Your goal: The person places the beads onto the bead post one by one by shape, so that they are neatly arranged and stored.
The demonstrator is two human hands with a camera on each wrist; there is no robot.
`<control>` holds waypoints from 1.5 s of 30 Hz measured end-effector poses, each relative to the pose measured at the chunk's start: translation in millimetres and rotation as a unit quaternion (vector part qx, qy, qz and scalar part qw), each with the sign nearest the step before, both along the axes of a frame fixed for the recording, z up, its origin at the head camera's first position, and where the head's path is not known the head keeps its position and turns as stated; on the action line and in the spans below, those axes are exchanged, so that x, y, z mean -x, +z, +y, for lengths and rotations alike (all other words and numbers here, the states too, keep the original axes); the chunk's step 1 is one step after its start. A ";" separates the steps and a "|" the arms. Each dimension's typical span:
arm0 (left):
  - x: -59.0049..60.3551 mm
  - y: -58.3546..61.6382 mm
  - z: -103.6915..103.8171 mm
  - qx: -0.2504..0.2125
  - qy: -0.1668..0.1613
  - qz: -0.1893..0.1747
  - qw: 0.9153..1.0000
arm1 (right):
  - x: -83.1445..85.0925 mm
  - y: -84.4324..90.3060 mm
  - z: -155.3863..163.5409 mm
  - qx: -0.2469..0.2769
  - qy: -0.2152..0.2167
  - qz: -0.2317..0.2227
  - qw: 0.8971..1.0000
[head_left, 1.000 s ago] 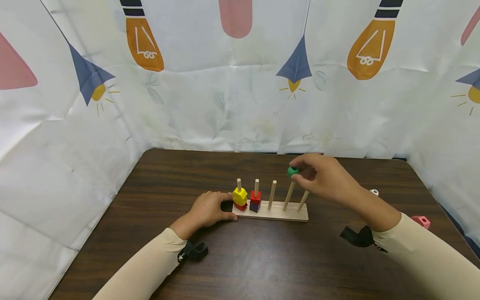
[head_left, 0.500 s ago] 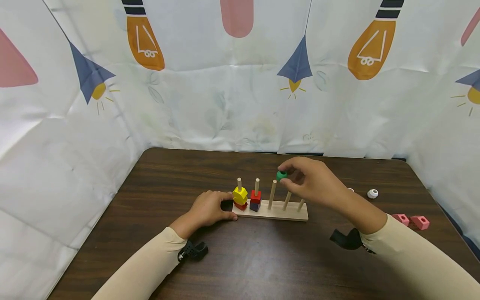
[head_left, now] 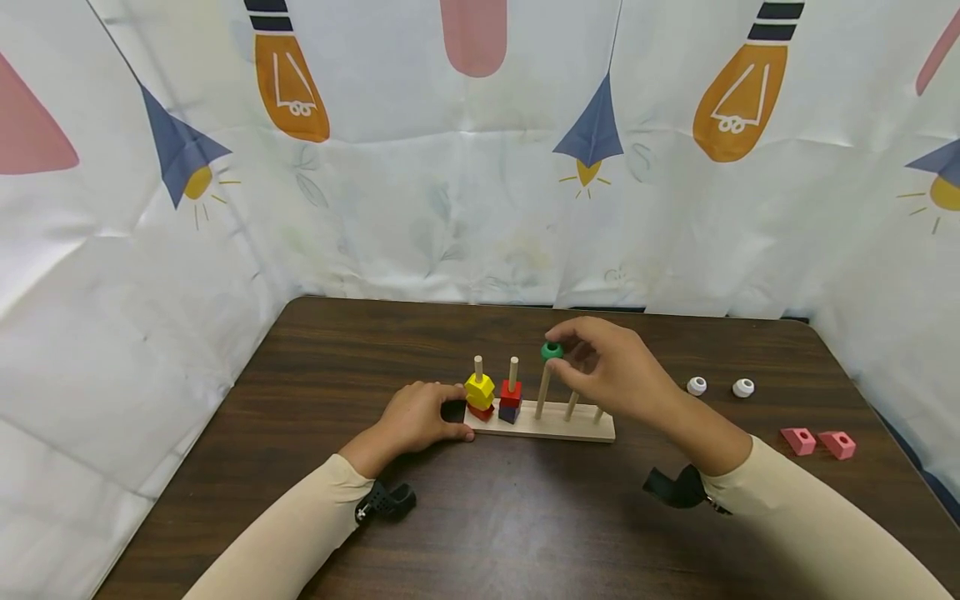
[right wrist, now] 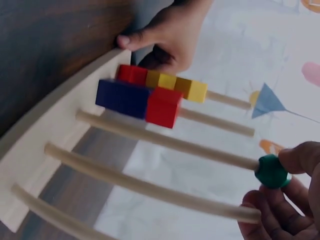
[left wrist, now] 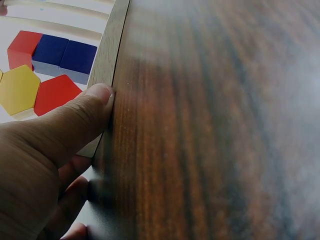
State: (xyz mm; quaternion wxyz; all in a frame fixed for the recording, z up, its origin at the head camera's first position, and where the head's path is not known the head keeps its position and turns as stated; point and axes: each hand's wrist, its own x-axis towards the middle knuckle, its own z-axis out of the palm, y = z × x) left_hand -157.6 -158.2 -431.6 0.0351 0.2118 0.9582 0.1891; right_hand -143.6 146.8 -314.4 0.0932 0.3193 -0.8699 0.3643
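A wooden peg board [head_left: 555, 427] with several upright pegs stands mid-table. My right hand [head_left: 607, 367] pinches a green ring bead [head_left: 551, 351] at the tip of the middle peg [head_left: 542, 392]; in the right wrist view the green bead [right wrist: 271, 171] sits on that peg's end. The leftmost peg carries a yellow hexagon [head_left: 480, 390] over a red piece. On its neighbour a red cube [head_left: 512, 392] sits over a blue one. My left hand [head_left: 420, 417] grips the board's left end, thumb [left wrist: 75, 122] against its edge.
Two white beads [head_left: 697, 385] [head_left: 743, 387] and two pink blocks [head_left: 798, 440] [head_left: 837, 444] lie on the table's right side. A printed curtain [head_left: 480, 150] encloses the dark wooden table [head_left: 480, 517] at back and sides.
My right hand carried the green bead leftward from above the fourth peg to the tip of the middle peg. The left hand has stayed on the board's end.
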 end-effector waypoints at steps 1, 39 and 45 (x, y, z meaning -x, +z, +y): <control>-0.1 -0.3 -0.1 0.000 0.000 0.000 1.000 | -1.0 -1.5 -1.2 0.005 -0.005 -0.002 1.000; -0.7 -1.0 -0.1 -0.004 0.004 -0.003 1.000 | -13.9 -70.8 -20.8 0.133 -0.113 -0.088 0.981; -0.6 -1.0 0.2 -0.004 0.005 -0.004 1.000 | -13.6 -85.1 -22.3 0.126 -0.122 -0.123 0.977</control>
